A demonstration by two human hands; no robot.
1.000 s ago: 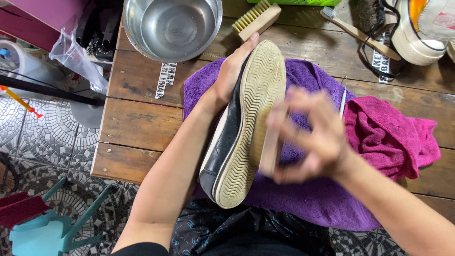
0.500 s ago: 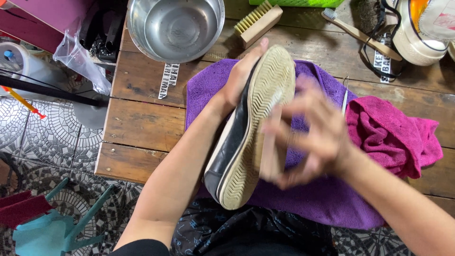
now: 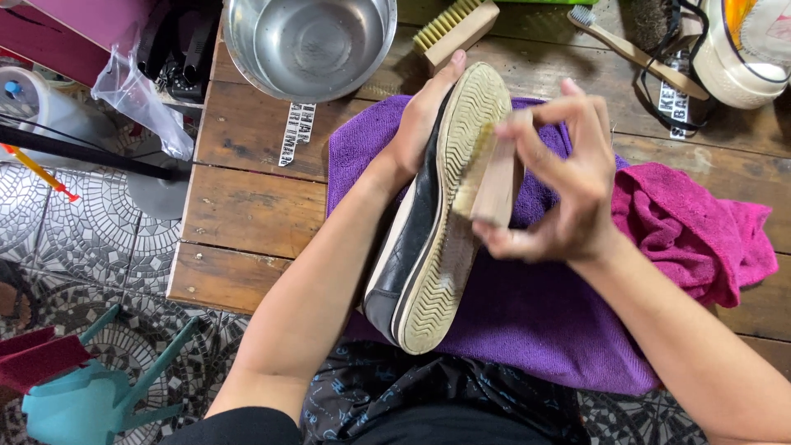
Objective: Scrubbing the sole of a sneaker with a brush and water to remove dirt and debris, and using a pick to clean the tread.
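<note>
left hand [image 3: 424, 124] fingers grip shoe [image 3: 437, 222]; right hand [image 3: 568, 189] fingers pinch brush [image 3: 493, 177] on sole (table edge near).

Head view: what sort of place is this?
Likely a home shoe-cleaning spot: a plank table over patterned floor tiles, with a steel bowl, brushes and towels.

Shoe [image 3: 412, 247]: black quilted upper, cream sole with zigzag tread. Brush [image 3: 493, 177]: pale wood back, tan bristles. Towel [image 3: 527, 305]: purple. Cloth [image 3: 692, 231]: magenta. Surface [image 3: 247, 206]: brown weathered planks. Bowl [image 3: 309, 45]: silver steel. 2nd brush [image 3: 457, 25]: light wood, yellowish bristles. Toothbrush [image 3: 634, 53]: wooden handle, pale bristles. Floor [image 3: 74, 247]: grey-white mosaic tile pattern. Stool [image 3: 91, 395]: teal. Trousers [image 3: 428, 395]: black with faint print.
</note>
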